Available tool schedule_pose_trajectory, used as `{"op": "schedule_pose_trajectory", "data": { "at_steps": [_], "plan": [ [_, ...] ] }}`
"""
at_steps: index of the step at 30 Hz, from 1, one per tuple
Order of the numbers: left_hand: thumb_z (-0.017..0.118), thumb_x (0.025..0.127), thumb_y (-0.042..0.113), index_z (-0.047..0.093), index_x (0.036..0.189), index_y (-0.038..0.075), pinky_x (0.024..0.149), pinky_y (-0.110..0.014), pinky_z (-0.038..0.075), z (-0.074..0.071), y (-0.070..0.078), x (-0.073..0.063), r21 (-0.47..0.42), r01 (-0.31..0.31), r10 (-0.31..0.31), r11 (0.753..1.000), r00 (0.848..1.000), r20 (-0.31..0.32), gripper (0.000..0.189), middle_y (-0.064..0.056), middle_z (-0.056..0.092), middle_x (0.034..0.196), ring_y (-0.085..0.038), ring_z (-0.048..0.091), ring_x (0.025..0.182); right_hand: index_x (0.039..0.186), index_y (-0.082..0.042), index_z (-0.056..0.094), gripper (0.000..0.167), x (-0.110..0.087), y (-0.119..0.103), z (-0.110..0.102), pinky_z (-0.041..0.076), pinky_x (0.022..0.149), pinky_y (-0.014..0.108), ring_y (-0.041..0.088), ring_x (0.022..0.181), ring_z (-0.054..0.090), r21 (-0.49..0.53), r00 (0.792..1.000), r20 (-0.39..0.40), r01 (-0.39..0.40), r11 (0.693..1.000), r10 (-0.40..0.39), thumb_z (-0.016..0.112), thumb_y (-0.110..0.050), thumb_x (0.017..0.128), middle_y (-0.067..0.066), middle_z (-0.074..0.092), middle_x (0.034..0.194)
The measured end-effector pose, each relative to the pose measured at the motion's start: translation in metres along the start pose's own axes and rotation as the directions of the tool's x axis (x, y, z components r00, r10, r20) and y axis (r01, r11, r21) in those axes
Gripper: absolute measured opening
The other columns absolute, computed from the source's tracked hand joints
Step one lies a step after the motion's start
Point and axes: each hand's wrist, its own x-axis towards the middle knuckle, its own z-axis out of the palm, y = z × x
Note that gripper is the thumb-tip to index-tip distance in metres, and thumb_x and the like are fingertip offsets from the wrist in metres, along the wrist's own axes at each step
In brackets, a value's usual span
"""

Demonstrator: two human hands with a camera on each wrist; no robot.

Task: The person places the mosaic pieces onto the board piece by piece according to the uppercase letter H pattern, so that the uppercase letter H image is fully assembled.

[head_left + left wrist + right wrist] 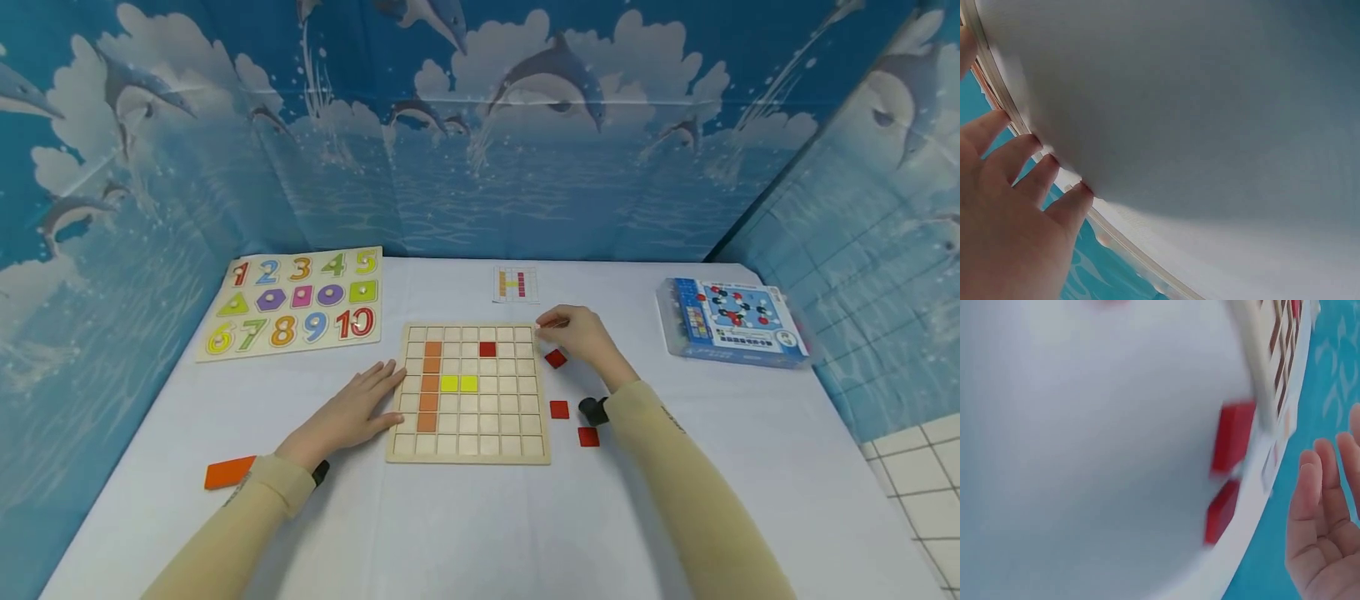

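My left hand rests along the left edge of a wooden grid board, fingers spread and their tips at its rim; the left wrist view shows those fingertips too. On the board lie a column of orange tiles, two yellow tiles beside it and one red tile. My right hand hovers by the board's upper right corner, near a loose red tile. In the right wrist view its fingers are loosely bent and hold nothing visible, with two red tiles on the table nearby.
More red tiles lie right of the board. Behind it is a small pattern card. A number puzzle board stands at the back left, a blue-labelled plastic box at the back right. An orange piece lies by the left forearm.
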Motion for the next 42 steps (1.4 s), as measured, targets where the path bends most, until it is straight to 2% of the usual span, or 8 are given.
{"op": "schedule_pose_trajectory", "data": {
  "at_steps": [7,10,25,35,42],
  "plan": [
    [0.065,0.095,0.036,0.033,0.154,0.006,0.123,-0.056,0.021,-0.002,0.001,-0.001,0.001,-0.013,0.013,1.000,1.000,-0.015,0.073,-0.019,0.027,0.161,-0.040,0.021,0.150,0.126,-0.006,0.063,0.039,-0.006,0.025,-0.019,0.053,0.097,0.046,0.031,0.111,0.059,0.025,0.998,-0.063,-0.009,1.000,0.011,0.066,-0.027,0.094,0.017,0.064,0.123],
    [0.065,0.095,0.037,0.033,0.154,0.007,0.124,-0.054,0.020,-0.002,0.001,0.000,-0.003,-0.002,0.002,1.000,1.000,-0.009,0.074,-0.018,0.026,0.161,-0.038,0.020,0.150,0.128,-0.005,0.061,0.041,-0.008,0.032,-0.024,0.051,0.101,0.048,0.033,0.114,0.058,0.044,0.998,-0.065,-0.017,0.999,0.020,0.066,-0.028,0.094,0.018,0.063,0.125],
    [0.064,0.096,0.036,0.033,0.154,0.006,0.123,-0.056,0.021,-0.001,0.001,0.000,0.003,-0.005,0.005,1.000,1.000,-0.007,0.072,-0.019,0.026,0.161,-0.040,0.021,0.150,0.133,-0.004,0.056,0.047,-0.011,0.049,-0.027,0.051,0.102,0.049,0.035,0.117,0.057,0.067,0.996,-0.077,-0.029,0.997,0.034,0.066,-0.028,0.094,0.021,0.060,0.130],
    [0.063,0.095,0.038,0.031,0.155,0.008,0.124,-0.054,0.019,0.002,0.000,0.001,-0.003,0.005,-0.005,1.000,1.000,0.000,0.074,-0.017,0.024,0.162,-0.038,0.019,0.151,0.134,-0.002,0.054,0.048,-0.008,0.050,-0.028,0.048,0.106,0.051,0.037,0.120,0.053,0.042,0.996,-0.043,-0.074,0.996,0.076,0.065,-0.025,0.094,0.022,0.057,0.133],
    [0.063,0.096,0.038,0.031,0.155,0.008,0.124,-0.054,0.019,0.000,0.001,0.001,-0.002,0.014,-0.014,1.000,1.000,0.004,0.074,-0.017,0.024,0.162,-0.037,0.019,0.151,0.129,0.000,0.057,0.044,-0.001,0.048,-0.021,0.051,0.099,0.046,0.033,0.111,0.054,-0.022,0.996,-0.035,-0.088,0.996,0.087,0.067,-0.022,0.093,0.021,0.059,0.126]
  ]
}}
